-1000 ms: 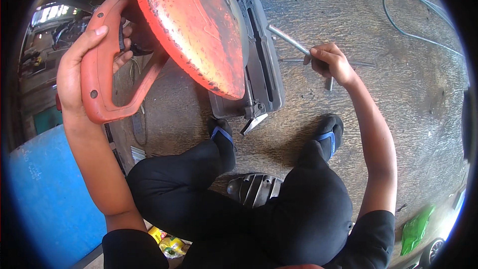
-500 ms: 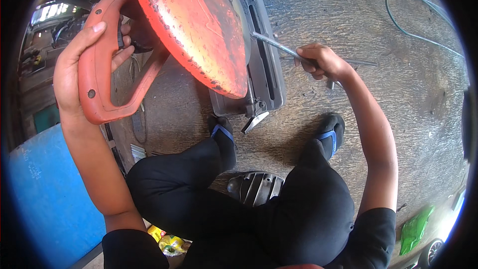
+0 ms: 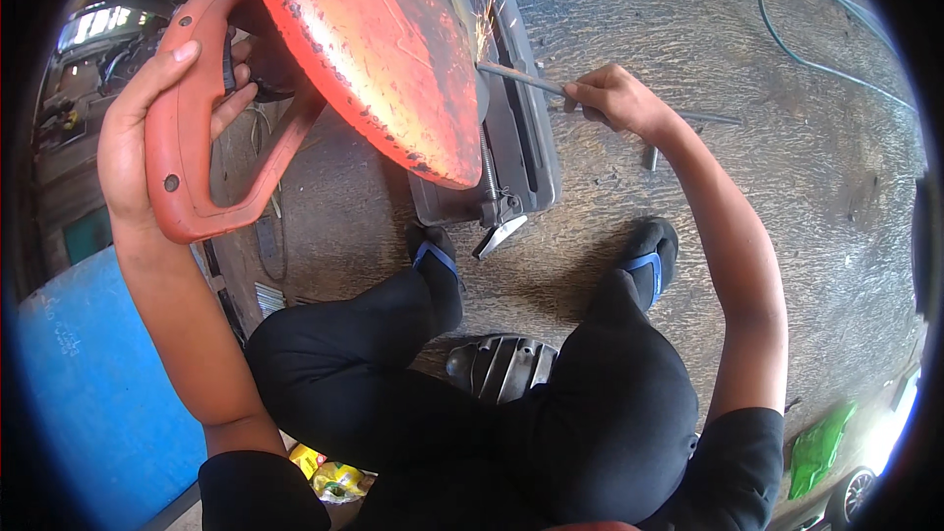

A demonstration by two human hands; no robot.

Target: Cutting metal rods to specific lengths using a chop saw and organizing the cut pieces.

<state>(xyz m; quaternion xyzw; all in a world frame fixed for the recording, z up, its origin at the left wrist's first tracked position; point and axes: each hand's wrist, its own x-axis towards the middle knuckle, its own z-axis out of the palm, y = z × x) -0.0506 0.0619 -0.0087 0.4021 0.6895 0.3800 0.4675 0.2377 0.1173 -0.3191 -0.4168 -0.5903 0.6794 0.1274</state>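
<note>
My left hand (image 3: 130, 152) is wrapped round the red D-shaped handle (image 3: 182, 143) of a chop saw, its fingers at the black trigger. The saw's worn red blade guard (image 3: 379, 49) covers most of the cutting disc. In my right hand (image 3: 618, 98) is a thin metal rod (image 3: 523, 78), whose far end meets the disc's edge. Orange sparks (image 3: 484, 20) fly up from near that contact. Below lies the saw's grey base (image 3: 536, 162), with a screw vise and a metal crank handle (image 3: 500, 236) at its near end. The guard hides part of the base.
On the rough floor right of the saw lie another rod (image 3: 713, 118) and a short tube piece (image 3: 651, 157). A ribbed metal housing (image 3: 503, 369) sits between my legs. A blue panel (image 3: 103, 374) stands at left; a long hose-like line (image 3: 821, 67) curves at far right.
Sparks have appeared at the disc. My right hand has moved slightly left and up with the rod. The saw's handle and guard have shifted a little left in view.
</note>
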